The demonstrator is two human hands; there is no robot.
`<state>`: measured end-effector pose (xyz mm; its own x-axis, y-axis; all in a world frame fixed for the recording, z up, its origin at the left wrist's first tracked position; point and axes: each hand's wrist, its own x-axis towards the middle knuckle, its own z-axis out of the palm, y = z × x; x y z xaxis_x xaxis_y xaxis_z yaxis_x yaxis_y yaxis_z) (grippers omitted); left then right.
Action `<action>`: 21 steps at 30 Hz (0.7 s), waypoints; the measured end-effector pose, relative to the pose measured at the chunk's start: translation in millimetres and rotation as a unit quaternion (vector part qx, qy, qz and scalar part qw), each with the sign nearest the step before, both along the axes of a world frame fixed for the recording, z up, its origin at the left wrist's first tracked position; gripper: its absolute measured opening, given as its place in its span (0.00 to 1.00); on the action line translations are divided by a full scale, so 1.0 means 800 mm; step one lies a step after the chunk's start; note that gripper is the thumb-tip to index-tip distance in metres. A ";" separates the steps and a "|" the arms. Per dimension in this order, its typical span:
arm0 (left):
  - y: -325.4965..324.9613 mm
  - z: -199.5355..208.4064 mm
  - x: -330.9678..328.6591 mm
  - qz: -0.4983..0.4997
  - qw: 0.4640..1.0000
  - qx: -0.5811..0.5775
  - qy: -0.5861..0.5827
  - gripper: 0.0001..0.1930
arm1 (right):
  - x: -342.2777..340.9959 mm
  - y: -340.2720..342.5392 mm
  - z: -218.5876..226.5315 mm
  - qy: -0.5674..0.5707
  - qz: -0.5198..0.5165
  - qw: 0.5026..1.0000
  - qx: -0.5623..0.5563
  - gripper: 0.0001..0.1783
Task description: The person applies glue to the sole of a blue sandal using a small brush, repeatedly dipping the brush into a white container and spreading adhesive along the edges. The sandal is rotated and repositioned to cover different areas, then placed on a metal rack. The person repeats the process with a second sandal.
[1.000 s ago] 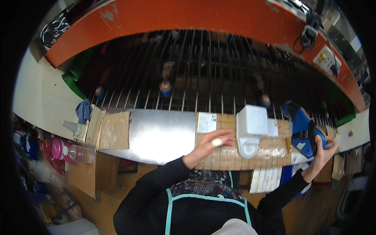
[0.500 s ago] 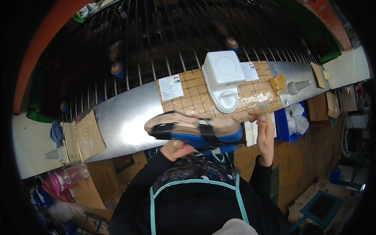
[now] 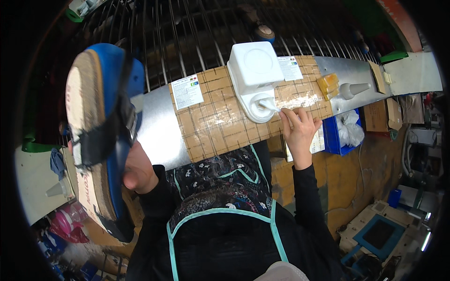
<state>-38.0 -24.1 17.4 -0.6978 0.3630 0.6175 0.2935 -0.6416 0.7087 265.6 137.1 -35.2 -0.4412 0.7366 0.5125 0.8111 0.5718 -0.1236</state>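
Note:
My left hand [image 3: 138,171] holds a blue sandal [image 3: 101,126] with a tan sole and black straps, raised close to the camera at the left. My right hand [image 3: 297,129] rests on the taped cardboard mat [image 3: 220,122] on the metal bench, its fingertips touching a small white brush or nozzle [image 3: 269,105] sticking out of the round base of a white plastic dispenser [image 3: 257,75]. The fingers of that hand are spread.
A metal bench [image 3: 154,136] runs across, with a wire rack [image 3: 187,33] behind it. A yellow block [image 3: 328,84], a grey cone tip [image 3: 354,89] and paper labels [image 3: 186,91] lie on the bench. A blue bin [image 3: 344,129] with white bags hangs at right.
The sandal has moved from in front of my chest up and to the left, close to the camera. My right hand let go of it and reached to the white dispenser.

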 end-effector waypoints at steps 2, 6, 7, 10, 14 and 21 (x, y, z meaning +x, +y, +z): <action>0.005 -0.003 -0.003 0.021 1.000 -0.017 0.003 0.56 | -0.001 -0.001 0.002 -0.019 0.006 1.000 0.005 0.03; 0.015 -0.004 -0.017 0.050 0.999 0.018 0.000 0.44 | 0.000 0.003 0.008 0.003 0.012 1.000 0.007 0.03; 0.016 -0.003 -0.019 0.057 0.998 0.033 -0.016 0.42 | -0.001 0.005 0.008 -0.006 0.011 1.000 0.014 0.03; 0.016 -0.007 -0.018 0.096 0.993 0.042 -0.055 0.35 | -0.005 0.007 0.007 -0.026 0.024 0.999 0.035 0.04; 0.012 -0.019 -0.031 0.265 0.960 -0.068 0.068 0.25 | -0.004 0.007 0.009 -0.061 0.040 0.996 0.053 0.03; 0.013 -0.015 -0.062 0.408 0.887 -0.092 0.195 0.28 | 0.018 0.013 0.015 0.038 -0.010 0.977 -0.209 0.10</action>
